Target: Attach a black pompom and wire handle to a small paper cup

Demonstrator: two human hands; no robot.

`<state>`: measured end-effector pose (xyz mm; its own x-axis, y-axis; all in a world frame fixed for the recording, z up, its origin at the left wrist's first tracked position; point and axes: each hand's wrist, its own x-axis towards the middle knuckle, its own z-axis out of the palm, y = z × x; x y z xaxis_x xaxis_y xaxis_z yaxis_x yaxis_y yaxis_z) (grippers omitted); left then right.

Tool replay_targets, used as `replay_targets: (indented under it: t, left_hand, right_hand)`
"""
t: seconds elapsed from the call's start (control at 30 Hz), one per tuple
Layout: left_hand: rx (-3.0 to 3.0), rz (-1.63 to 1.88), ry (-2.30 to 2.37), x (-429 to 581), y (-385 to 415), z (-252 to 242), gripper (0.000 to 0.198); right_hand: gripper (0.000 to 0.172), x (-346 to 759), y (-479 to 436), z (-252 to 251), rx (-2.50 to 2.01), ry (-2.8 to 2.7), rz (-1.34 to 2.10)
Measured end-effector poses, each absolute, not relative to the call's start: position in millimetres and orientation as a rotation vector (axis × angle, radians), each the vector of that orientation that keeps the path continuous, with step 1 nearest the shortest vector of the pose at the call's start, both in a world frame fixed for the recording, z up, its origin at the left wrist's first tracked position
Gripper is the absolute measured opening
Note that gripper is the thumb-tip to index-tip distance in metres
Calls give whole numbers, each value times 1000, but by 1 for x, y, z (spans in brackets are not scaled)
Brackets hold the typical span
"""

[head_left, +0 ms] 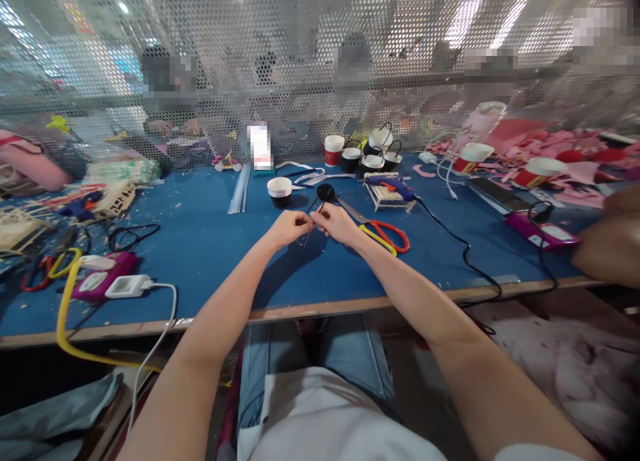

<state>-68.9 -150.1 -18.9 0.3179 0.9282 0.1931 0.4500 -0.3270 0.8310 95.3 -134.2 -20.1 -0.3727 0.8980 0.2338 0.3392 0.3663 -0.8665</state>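
Over the blue table, my left hand [294, 226] and my right hand [336, 222] meet fingertip to fingertip, both closed in a pinch. Between them runs a thin dark strip [313, 206], whose ends show past the fingers; whether it is wire or cord I cannot tell. Just beyond my right hand is a round black disc [325, 192]. A white cup with a black lower band [279, 192] stands beyond my left hand. Scissors [384, 236] with red and yellow handles lie by my right wrist.
A blue glue gun [393, 184] rests on a small wooden rack [385, 198], its black cord trailing right. Black-handled cups [373, 162] stand at the back beside a phone [259, 146]. Purple power strips [111, 274] sit on both sides. A mesh screen [300, 68] rises behind.
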Motion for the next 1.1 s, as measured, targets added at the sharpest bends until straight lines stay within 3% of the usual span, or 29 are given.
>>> replay_targets:
  t: [0.5,0.77,1.1]
  left_hand:
    - [2079,888,1458,-64,-154,-14,25]
    - [1865,954,1335,-63,-153,-20,25]
    - [2003,942,1361,-64,-153,-17,22]
  right_hand:
    - [26,94,-134,-19,-1196,-1971,688]
    - [17,96,-135,-19,-955,-1938,1078]
    - [24,94,-135,-20,-1137,-1845,1000]
